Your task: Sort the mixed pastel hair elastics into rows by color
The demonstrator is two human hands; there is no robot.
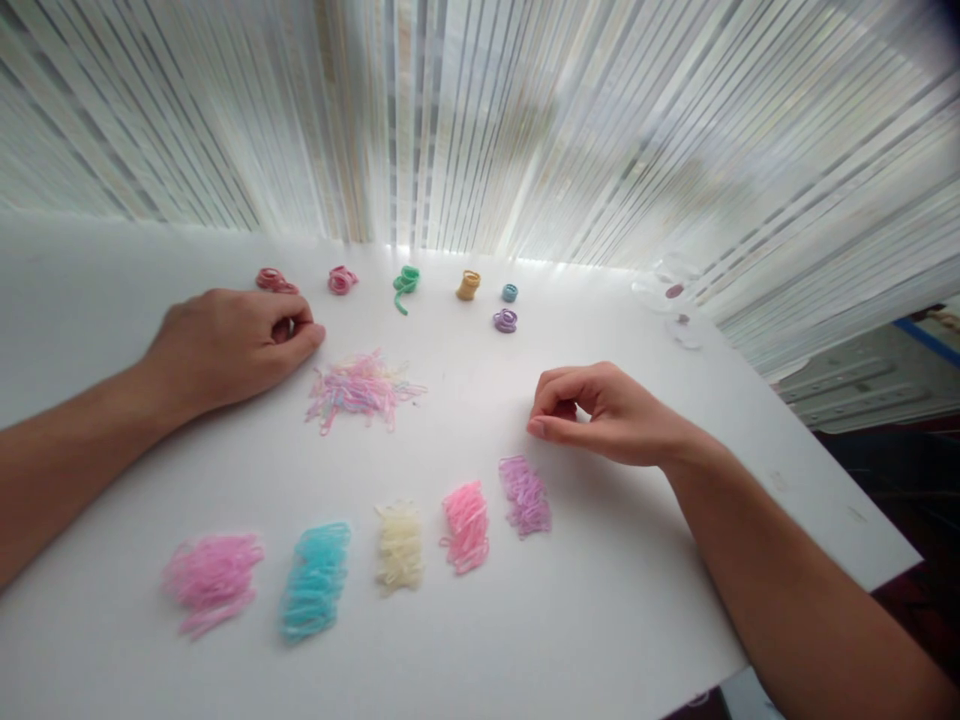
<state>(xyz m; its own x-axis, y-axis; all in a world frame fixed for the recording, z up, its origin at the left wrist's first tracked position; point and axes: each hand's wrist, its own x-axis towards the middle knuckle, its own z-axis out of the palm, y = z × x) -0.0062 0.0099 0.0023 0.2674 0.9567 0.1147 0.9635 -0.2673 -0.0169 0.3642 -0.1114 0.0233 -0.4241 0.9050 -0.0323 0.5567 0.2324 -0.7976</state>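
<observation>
My left hand [240,345] rests on the white table [465,670], its fingers curled in and the thumb near the index fingertip. Nothing shows between them. Just behind its knuckles lies a red coil of bands [274,280]. To its right is a loose mixed pile of small pastel elastic bands [364,390]. My right hand [600,415] is closed in a loose pinch, with no object visible at the fingertips. Below it sits a purple pile of elastic bands [525,497]. In the same row are piles of pink bands [466,528], cream bands [400,547], turquoise bands [316,580] and pinkish-purple bands [215,580].
Along the back stand a pink coil [342,280], a green coil [406,284], a yellow coil [468,285], a small blue coil [510,292] and a purple coil [505,320]. Clear plastic pieces [675,290] lie at the back right, by the striped curtain [480,120].
</observation>
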